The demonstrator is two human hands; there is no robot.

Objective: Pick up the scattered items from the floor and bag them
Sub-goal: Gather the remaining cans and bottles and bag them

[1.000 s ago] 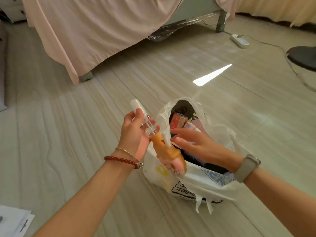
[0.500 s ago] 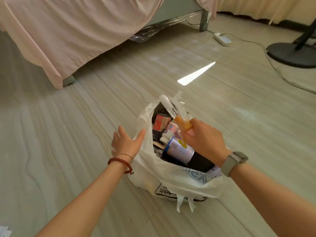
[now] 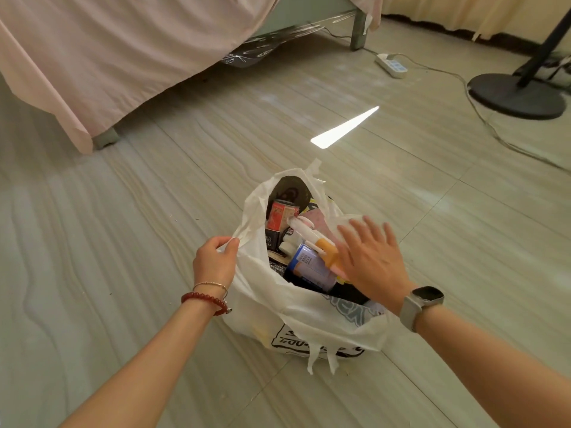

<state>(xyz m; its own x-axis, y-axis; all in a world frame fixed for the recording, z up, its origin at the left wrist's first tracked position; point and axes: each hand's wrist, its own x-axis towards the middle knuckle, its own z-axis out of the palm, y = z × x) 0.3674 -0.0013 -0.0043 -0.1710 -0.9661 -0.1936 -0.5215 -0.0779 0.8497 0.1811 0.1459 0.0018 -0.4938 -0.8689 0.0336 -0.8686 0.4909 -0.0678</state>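
**Bag nearly full, last item just set inside**

The pale striped tile floor takes up most of the head view, with a bed draped in a pink sheet at the back and a black round stand base at the far right. No loose items show on the stretch of floor in view.

The white crinkled plastic bag with black print sits on the floor between the forearms, its mouth open and packed with boxes and bottles.

The right hand is flat with fingers spread, over the bag's right side, holding nothing. The left hand pinches the bag's left rim between thumb and fingers, keeping the mouth open.

An orange spray bottle with a clear cap lies on top of the contents, just beside the right palm.

This looks like the placing step ending. The next move probably calls for scanning the floor for leftovers, or gathering the handles.
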